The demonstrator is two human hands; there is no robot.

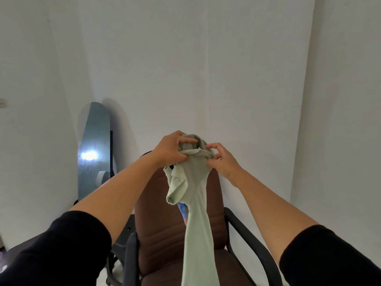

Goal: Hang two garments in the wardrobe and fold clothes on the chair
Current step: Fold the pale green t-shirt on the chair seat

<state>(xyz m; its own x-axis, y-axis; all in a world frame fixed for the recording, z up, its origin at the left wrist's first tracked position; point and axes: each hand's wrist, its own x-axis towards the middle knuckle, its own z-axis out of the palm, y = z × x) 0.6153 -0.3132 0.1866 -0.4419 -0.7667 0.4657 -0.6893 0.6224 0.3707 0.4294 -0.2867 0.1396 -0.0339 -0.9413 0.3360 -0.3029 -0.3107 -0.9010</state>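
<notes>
A pale green garment (196, 213) hangs bunched from both my hands, raised in front of a brown office chair (158, 223). My left hand (170, 150) grips the crumpled top of the cloth. My right hand (221, 159) pinches its edge just to the right, fingers curled. The fabric trails down past the chair's backrest to the bottom of the view. A blue patterned cloth (184, 210) peeks out behind the green garment against the backrest. No wardrobe is in view.
An ironing board (93, 149) with a grey cover leans against the white wall at left, behind the chair. The chair's black armrests (249, 240) flank the seat. White walls meet in a corner behind the chair. A dark surface (24, 244) lies at lower left.
</notes>
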